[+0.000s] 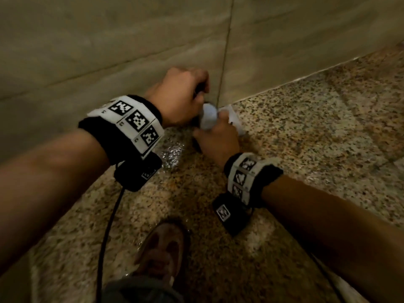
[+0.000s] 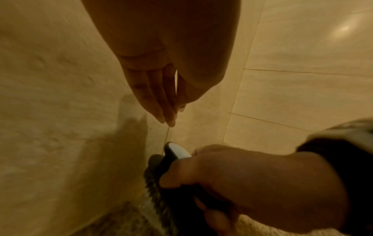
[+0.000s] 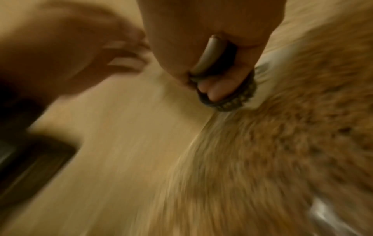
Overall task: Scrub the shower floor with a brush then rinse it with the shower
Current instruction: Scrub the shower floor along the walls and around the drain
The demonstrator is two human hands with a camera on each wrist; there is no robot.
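A black scrub brush (image 1: 207, 119) with a white-topped handle sits bristles down on the speckled granite shower floor (image 1: 306, 127), in the corner where two tiled walls meet. My right hand (image 1: 218, 141) grips it, fingers (image 3: 212, 92) curled through the handle loop (image 3: 214, 55). In the left wrist view the brush (image 2: 177, 153) pokes out past the right hand (image 2: 242, 183). My left hand (image 1: 181, 95) hovers just above and left of the brush near the wall, fingers (image 2: 161, 99) straight, close together and holding nothing. The right wrist view is motion-blurred.
Beige tiled walls (image 1: 109, 51) close off the left and back. A wet shiny patch (image 1: 172, 152) lies on the floor below the hands. My shoe (image 1: 161, 254) stands on the floor near the bottom, and a black cable (image 1: 107, 232) hangs from the left wrist. Speckled floor extends to the right.
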